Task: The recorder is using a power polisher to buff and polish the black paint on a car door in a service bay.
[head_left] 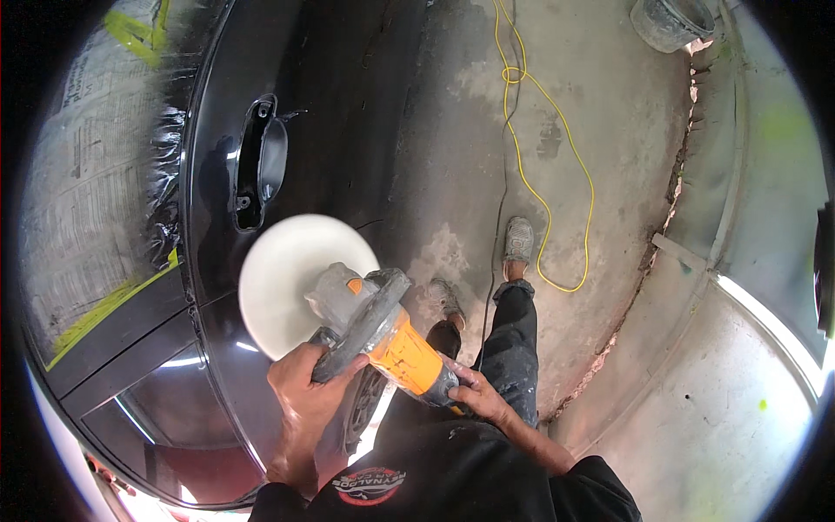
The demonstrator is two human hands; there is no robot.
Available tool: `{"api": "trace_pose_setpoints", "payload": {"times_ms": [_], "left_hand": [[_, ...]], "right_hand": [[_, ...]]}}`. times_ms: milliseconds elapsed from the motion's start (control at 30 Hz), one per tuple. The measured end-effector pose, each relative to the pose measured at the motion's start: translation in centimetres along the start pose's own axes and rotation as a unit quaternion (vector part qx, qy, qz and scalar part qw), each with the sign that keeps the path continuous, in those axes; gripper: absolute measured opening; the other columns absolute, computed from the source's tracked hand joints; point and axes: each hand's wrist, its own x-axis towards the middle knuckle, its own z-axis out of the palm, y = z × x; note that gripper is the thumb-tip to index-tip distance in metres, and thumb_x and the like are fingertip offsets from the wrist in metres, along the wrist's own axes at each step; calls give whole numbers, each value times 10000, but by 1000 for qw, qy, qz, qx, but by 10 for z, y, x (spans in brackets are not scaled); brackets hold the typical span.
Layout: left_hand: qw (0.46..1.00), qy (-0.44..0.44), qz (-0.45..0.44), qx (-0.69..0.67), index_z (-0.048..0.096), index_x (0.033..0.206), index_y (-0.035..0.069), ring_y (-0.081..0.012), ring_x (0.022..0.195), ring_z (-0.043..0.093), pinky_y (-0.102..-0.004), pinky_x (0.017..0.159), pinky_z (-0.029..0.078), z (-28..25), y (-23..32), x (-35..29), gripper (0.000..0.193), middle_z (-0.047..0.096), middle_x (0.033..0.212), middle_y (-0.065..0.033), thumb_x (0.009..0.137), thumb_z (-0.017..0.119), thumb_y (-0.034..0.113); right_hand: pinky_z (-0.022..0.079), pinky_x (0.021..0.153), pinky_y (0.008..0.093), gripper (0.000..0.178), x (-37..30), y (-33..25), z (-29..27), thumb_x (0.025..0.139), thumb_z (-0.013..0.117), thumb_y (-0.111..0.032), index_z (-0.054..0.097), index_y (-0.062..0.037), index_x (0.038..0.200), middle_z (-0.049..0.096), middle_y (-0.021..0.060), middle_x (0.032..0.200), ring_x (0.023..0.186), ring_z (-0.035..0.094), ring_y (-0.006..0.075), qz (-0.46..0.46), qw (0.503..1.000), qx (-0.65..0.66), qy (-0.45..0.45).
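Observation:
A yellow-and-grey power polisher [407, 352] is held across my front, its wide white pad [283, 283] turned toward the glossy black car door [339, 130]. The pad's edge looks smooth and blurred; whether it presses on the panel I cannot tell. My left hand [304, 383] is wrapped around the dark front handle near the pad. My right hand [477, 394] closes around the dark rear end of the body. Just beyond the pad is the door handle recess [258, 165], with a dark handle piece beside it.
Newspaper [96, 165] held by yellow-green masking tape [109, 313] covers the car window. A yellow cord [570, 287] loops over the stained concrete floor [626, 157], and a dark cable runs past my feet. A grey bucket [665, 24] stands far right, near a pale wall [687, 426].

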Motion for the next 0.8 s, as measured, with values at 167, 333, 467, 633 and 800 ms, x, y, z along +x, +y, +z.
{"api": "trace_pose_setpoints", "payload": {"times_ms": [167,333,467,633,800], "left_hand": [[998,5,-63,-8,689,796,-21,-214,560,611,-340,539,474,-11,-1,7,416,664,687,-120,638,1012,186],[987,89,-132,4,674,789,-31,-186,573,541,-332,582,436,-41,5,-17,444,613,649,-67,573,1006,170],[972,139,-139,-128,661,820,17,-83,635,533,-252,606,409,-50,22,-9,454,616,702,12,761,922,384],[956,160,-160,-185,655,785,-7,-79,628,508,-264,577,398,-49,37,-6,444,582,654,23,717,968,300],[966,37,-159,-200,683,823,-14,-72,653,493,-281,587,411,-18,50,-4,357,592,674,35,764,950,215]], "right_hand": [[342,1201,348,812,10,-22,-18,996,705,-169,280,-66,1681,530,77,1557,1419,472,192,-59,997,-42,-16],[517,1027,562,911,84,-22,-129,942,736,-471,288,-172,1677,477,221,1555,1337,525,466,181,669,-700,173],[584,869,603,797,122,7,-251,978,669,-378,309,-146,1650,488,233,1544,1157,608,596,291,490,-746,344],[610,894,508,441,51,-19,-365,951,596,-142,607,63,1342,727,298,1190,1114,732,405,268,586,-539,543],[583,852,566,255,-87,12,-394,830,579,-78,701,64,1004,712,352,1048,1016,708,511,217,569,-596,523]]}}
